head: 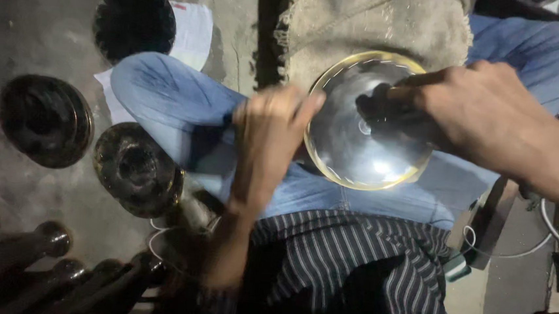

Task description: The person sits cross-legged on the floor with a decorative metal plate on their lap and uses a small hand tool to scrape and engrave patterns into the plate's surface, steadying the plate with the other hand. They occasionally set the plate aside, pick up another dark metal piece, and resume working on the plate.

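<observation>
A person sits cross-legged in blue jeans (165, 96) on a sackcloth mat (367, 25), with dark round metal dishes (46, 121) on the grey floor beside them. Over the lap, a shiny brass-rimmed bowl (367, 127) appears to be mid-polish. The left hand (268, 136) curls closed around its near rim, while the right hand (479, 112) presses closed fingers inside, possibly holding something dark.

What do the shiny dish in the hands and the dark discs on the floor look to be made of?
Dish: seemingly polished metal, perhaps brass; mirror-bright face, yellow rim. The left hand steadies its edge; the right hand presses inside it. Dark discs: likely the same metal unpolished; dull brown-black with faint golden glints.
</observation>
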